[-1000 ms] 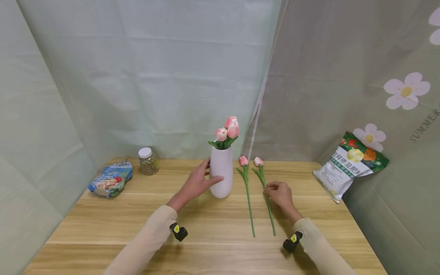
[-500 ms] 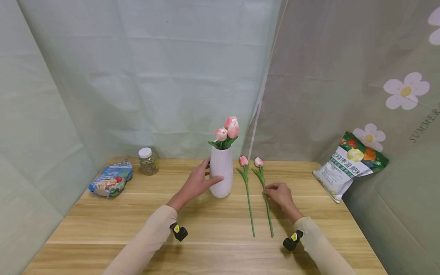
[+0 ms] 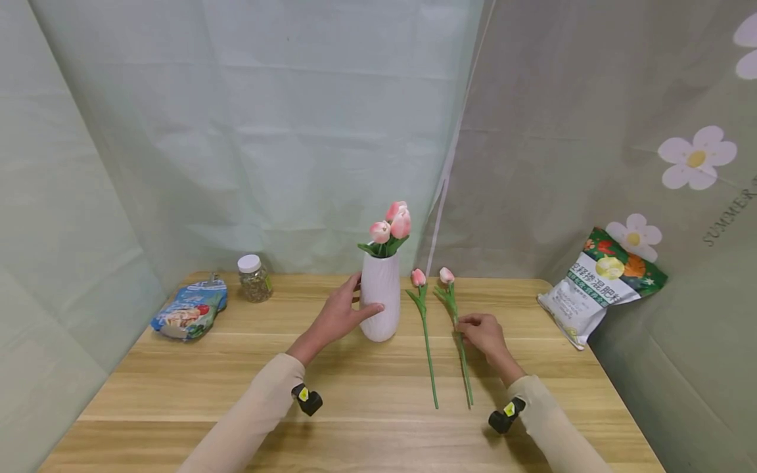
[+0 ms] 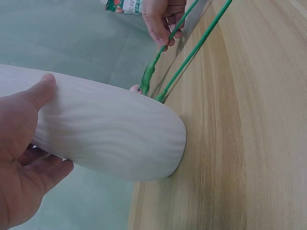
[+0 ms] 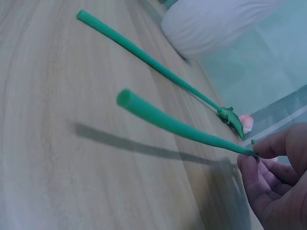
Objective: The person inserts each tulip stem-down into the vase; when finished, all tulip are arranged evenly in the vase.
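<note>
As the left hand [image 3: 336, 316] grips an upright, ribbed white vase [image 3: 384, 292], the right hand [image 3: 481, 334] pinches a pink, green-stemmed artificial tulip [image 5: 182, 129], its lower end off the pale wooden table [image 3: 367, 420]; pickup seems underway, calling for a higher lift.

- The right-hand one of the two pink-and-white tulips with green stems and leaves [image 3: 452, 304], right of the frame's centre, has its bloom slightly higher and further right than before.
- Its stem's lower end, towards the lower right, went a little left half a second ago and is now back to the right.
- The bare right hand [image 3: 485, 335] pinching that stem has shifted slightly right.
- The small black device with a yellow mark [image 3: 501, 422] at that wrist, lower right, has also shifted slightly right.
</note>
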Demonstrator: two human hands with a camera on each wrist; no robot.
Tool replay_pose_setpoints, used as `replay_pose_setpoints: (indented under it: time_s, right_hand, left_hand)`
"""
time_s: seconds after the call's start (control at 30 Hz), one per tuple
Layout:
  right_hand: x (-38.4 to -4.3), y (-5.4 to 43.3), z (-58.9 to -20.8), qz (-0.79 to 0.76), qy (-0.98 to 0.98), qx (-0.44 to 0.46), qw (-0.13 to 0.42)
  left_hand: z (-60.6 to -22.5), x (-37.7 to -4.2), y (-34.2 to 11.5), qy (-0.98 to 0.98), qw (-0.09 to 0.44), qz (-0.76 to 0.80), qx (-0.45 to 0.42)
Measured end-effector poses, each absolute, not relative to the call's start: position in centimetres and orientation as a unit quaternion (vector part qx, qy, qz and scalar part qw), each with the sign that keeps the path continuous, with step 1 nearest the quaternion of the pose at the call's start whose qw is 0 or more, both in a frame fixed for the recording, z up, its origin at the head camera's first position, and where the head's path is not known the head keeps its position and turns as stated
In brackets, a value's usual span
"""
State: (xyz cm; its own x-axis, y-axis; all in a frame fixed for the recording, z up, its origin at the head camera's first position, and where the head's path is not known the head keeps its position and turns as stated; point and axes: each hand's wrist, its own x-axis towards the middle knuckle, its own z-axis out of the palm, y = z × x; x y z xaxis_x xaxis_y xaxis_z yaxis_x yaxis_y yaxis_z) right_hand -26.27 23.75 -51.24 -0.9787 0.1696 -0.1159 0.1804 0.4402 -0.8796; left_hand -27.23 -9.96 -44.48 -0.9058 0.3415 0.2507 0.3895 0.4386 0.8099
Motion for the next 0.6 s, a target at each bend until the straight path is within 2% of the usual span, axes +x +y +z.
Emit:
replay_pose_setpoints:
  time_s: [0.23, 0.43, 0.6]
  right_hand:
    - [-26.0, 23.8, -50.2, -0.539, 0.836, 0.105, -0.004]
    - [-25.6, 23.9, -48.9, -0.523, 0.848, 0.080, -0.035]
    - [-25.3, 24.0, -47.5, -0.533, 0.843, 0.066, -0.034]
  left_hand:
    - [-44.5, -27.3, -9.9, -0.849, 0.025, -0.482, -0.216]
    - [-44.4, -27.2, -9.9, -0.848, 0.021, -0.485, -0.214]
    - [-44.4, -27.2, -9.9, -0.846, 0.021, -0.487, -0.217]
